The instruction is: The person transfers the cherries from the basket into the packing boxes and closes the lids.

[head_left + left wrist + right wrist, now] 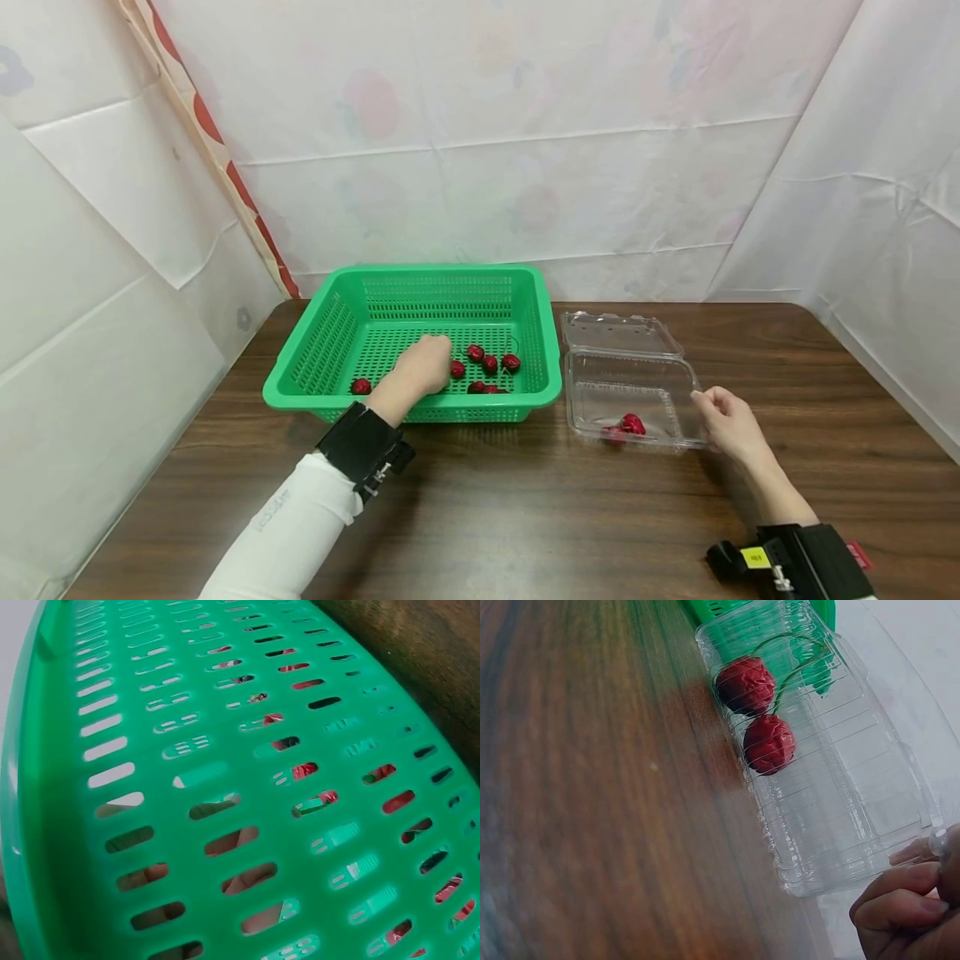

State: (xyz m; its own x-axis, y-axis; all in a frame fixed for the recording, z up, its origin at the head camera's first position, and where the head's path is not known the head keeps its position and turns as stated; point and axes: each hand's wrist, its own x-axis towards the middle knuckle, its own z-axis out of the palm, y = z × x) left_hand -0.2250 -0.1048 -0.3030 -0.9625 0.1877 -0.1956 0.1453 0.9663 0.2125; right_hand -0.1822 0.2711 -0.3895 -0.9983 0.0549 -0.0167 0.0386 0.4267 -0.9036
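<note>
My left hand point(426, 364) reaches over the near rim into a green plastic basket point(300, 358), knuckles up, its fingertips hidden below it. Dark red cherries lie close by on the basket floor, among them one cherry point(457, 369) right beside the hand. Through the slots of the basket wall point(247, 780), the left wrist view gives only slivers of skin and red; I cannot tell whether the fingers hold a cherry. With thumb and fingers, my right hand point(726, 421) pinches the right edge of a clear plastic clamshell box point(630, 379). Two wrinkled cherries point(769, 745) with green stems lie inside it.
The box's lid point(621, 333) is folded back, away from me. Another cherry point(361, 387) sits at the basket's near left. Basket and box stand side by side on a dark wooden table point(510, 508), with a white patterned curtain point(480, 192) behind.
</note>
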